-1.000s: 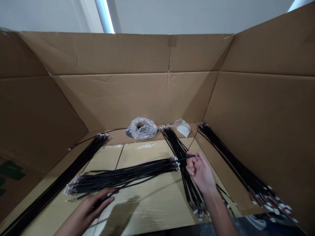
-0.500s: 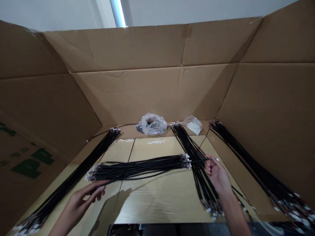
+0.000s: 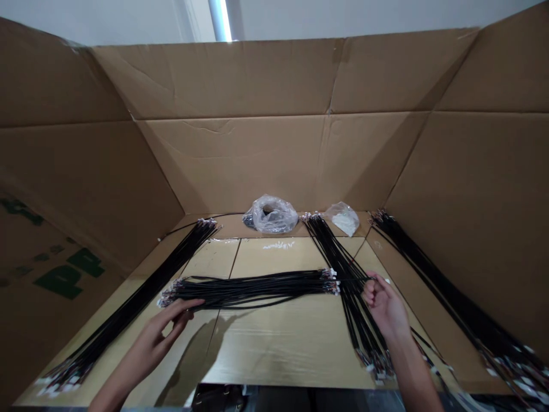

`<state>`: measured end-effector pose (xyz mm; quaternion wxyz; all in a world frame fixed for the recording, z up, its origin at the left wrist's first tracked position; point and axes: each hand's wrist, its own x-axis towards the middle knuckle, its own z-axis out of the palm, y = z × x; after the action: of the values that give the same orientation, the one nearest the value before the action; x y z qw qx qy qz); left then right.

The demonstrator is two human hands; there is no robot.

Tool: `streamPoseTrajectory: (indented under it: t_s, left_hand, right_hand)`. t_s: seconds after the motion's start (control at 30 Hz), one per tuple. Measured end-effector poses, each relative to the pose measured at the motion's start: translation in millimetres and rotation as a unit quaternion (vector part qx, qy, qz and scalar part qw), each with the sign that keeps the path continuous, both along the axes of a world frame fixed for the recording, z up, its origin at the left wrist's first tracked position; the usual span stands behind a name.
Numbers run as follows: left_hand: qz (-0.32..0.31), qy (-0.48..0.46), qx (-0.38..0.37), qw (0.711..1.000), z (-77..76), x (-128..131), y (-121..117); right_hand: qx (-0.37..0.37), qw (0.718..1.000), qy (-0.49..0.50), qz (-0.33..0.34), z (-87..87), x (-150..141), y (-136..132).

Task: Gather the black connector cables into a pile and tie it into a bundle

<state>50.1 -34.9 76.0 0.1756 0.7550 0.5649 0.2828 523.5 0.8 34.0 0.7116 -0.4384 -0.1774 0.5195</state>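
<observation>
A bundle of thin black cables [image 3: 253,286] with small white connectors lies crosswise on the wooden table top [image 3: 283,349]. My left hand [image 3: 165,332] reaches to its left end, fingers stretched and pinching toward a single cable. My right hand [image 3: 384,306] is closed on the right end of that same cable, just past the bundle's connectors. It hovers over a second bundle [image 3: 343,280] that runs from the back toward me.
Tall cardboard walls [image 3: 240,154] enclose the table on three sides. More cable bundles lie along the left [image 3: 128,309] and right [image 3: 446,309] walls. Two clear plastic bags [image 3: 270,213] [image 3: 342,217] sit at the back, with small white parts [image 3: 278,245] scattered before them.
The view has swung left and slightly down. Both hands stay at the ends of one cable; my left hand has moved up to the bundle's left end.
</observation>
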Motion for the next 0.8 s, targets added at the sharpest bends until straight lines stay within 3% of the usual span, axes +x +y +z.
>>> streamPoseTrajectory:
  t_s: [0.13,0.27,0.4,0.57,0.8]
  left_hand:
    - [-0.008,0.142,0.044,0.989,-2.8,6.9,4.7]
    - [0.022,0.193,0.116,0.974,-5.6,13.1,8.6]
    - [0.015,0.174,0.172,0.969,-6.0,12.0,8.9]
    - [0.023,0.15,0.177,0.972,-10.0,11.5,6.8]
    - [0.083,0.011,0.217,0.973,-12.5,17.0,2.4]
  right_hand:
    - [0.019,1.0,-0.01,0.008,14.2,-6.8,-2.4]
    - [0.036,0.999,-0.027,0.007,27.9,-11.7,-8.1]
    - [0.047,0.998,-0.042,0.004,36.2,-13.6,-14.3]
    - [0.05,0.997,-0.051,0.004,40.8,-15.9,-18.5]
    - [0.043,0.999,-0.03,-0.001,40.5,-17.2,-18.6]
